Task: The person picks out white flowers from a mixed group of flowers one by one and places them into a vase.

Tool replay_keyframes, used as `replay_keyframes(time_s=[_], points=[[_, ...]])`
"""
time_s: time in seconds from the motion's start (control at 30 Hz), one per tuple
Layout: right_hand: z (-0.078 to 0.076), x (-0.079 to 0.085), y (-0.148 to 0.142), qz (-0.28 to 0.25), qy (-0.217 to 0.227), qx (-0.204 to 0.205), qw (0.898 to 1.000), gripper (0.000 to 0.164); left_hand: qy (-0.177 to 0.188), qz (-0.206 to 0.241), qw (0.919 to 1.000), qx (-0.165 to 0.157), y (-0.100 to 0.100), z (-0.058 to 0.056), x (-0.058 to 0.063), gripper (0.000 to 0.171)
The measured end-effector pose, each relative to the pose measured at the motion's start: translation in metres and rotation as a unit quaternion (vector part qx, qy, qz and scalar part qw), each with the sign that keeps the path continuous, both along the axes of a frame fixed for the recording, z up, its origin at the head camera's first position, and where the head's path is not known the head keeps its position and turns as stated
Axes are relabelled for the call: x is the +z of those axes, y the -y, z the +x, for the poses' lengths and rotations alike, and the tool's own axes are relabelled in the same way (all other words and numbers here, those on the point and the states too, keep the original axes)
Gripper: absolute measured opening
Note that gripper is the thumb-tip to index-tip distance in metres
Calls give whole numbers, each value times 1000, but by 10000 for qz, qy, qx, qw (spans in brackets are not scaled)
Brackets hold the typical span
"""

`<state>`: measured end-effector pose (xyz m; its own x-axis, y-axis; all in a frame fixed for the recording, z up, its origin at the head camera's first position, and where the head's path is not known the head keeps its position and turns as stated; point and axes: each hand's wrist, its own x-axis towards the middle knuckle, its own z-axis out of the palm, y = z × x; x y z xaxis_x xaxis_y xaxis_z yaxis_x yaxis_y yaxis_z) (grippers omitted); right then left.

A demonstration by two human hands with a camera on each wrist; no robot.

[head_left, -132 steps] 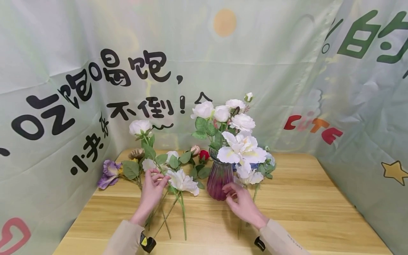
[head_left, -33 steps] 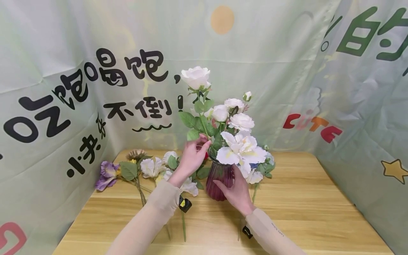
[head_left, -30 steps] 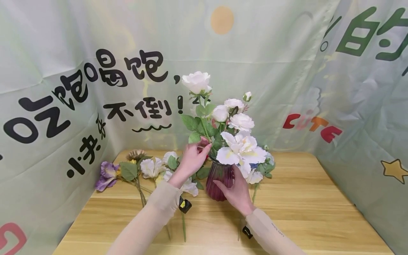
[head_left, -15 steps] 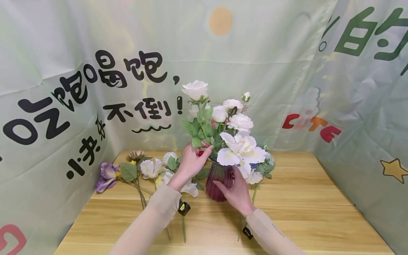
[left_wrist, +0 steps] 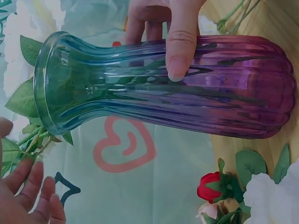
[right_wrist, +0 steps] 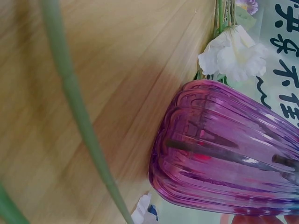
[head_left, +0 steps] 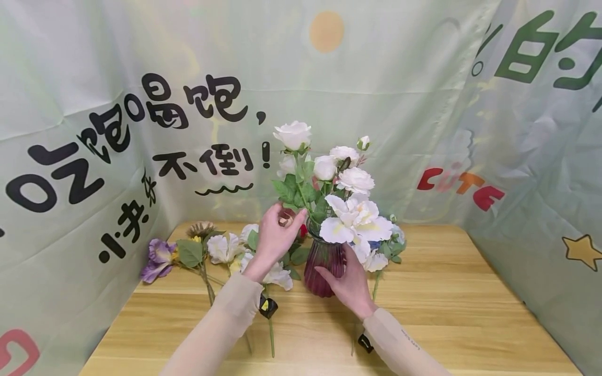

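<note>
A ribbed glass vase (head_left: 324,266), blue-green at the neck and purple-pink at the base, stands upright on the table with white flowers in its mouth. My right hand (head_left: 350,282) grips its body from the right; in the left wrist view the thumb (left_wrist: 180,60) lies along the glass. My left hand (head_left: 277,235) is beside the stem of a tall white rose (head_left: 292,136) at the vase's left, thumb and fingers parted around its lower leaves. Dark stem ends (right_wrist: 205,151) show through the glass in the right wrist view. A large white iris (head_left: 357,219) leans out front right.
Left on the wooden table (head_left: 423,318) lie a purple iris (head_left: 159,259), white blooms (head_left: 223,248) and several stems. A red rosebud (left_wrist: 209,187) lies behind the vase. Blue and white flowers (head_left: 395,240) are at its right. Printed cloth walls (head_left: 400,104) surround the table.
My left hand brought the white rose from the left pile to the vase and lowered it; its fingers have since parted from the stem. My right hand has moved in to grip the vase.
</note>
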<state>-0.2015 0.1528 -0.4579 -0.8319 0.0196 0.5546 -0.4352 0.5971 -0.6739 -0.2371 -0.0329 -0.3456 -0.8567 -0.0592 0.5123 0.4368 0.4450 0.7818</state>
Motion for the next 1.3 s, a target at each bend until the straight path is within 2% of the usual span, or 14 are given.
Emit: replay_keyframes(time_s=[0.17, 0.53, 0.7, 0.97, 1.17, 1.3], points=[[0, 0, 0, -23, -32, 29, 10000, 78, -62, 146, 9999, -30, 1, -1, 4, 38], [0, -1, -1, -22, 38, -14, 10000, 80, 415, 312, 9985, -182, -10, -5, 16, 33], [2, -1, 0, 9, -46, -34, 10000, 84, 559, 300, 9979, -161, -13, -7, 17, 28], [1, -3, -1, 30, -18, -14, 10000, 82, 640, -140, 9978, -89, -15, -9, 13, 29], [0, -2, -1, 50, -7, -26, 10000, 84, 893, -62, 9955, -314, -13, -14, 11, 31], [0, -3, -2, 146, -252, 50, 9996, 82, 995, -33, 9940, -453, -14, -16, 11, 31]])
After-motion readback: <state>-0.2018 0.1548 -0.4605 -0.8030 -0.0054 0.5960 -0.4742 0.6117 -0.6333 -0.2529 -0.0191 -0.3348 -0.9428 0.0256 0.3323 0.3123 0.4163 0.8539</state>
